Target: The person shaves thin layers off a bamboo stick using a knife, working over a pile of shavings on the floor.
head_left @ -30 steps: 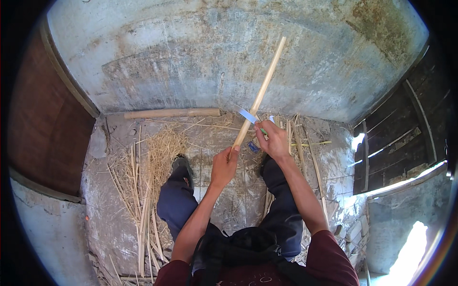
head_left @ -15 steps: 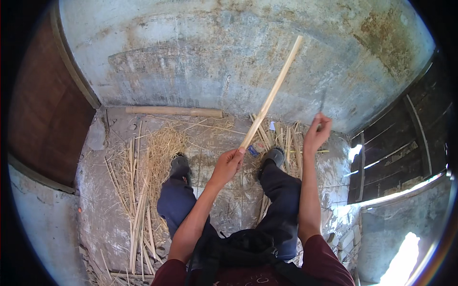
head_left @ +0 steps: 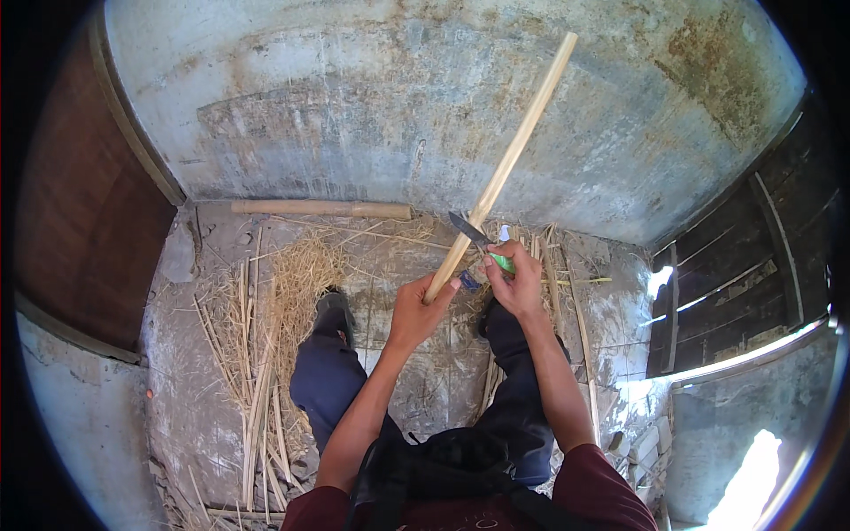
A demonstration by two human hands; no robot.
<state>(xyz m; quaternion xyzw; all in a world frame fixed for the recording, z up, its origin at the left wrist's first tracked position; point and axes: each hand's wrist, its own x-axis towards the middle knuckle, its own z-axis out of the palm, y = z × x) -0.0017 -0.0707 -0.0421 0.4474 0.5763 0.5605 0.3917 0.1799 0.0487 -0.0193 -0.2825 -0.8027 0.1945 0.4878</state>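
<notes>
A long pale bamboo strip [head_left: 521, 142] slants up and to the right in front of me, its lower end gripped by my left hand [head_left: 420, 311]. Closed around the green handle of a knife [head_left: 469, 230], my right hand [head_left: 517, 281] is just right of the strip. The dark blade lies across the strip, a little above my left hand, pointing up and left. Whether its edge bites into the bamboo I cannot tell.
Shavings [head_left: 297, 274] and split strips [head_left: 257, 389] cover the floor on the left. A bamboo pole [head_left: 320, 209] lies along the stained wall [head_left: 354, 106]. More strips [head_left: 553, 265] lie by my right foot, with a small blue packet [head_left: 469, 281] between my shoes.
My right hand has swung left and down, bringing the knife from beside the wall onto the strip. My left hand has dropped slightly, and the strip's far end now reaches higher in view.
</notes>
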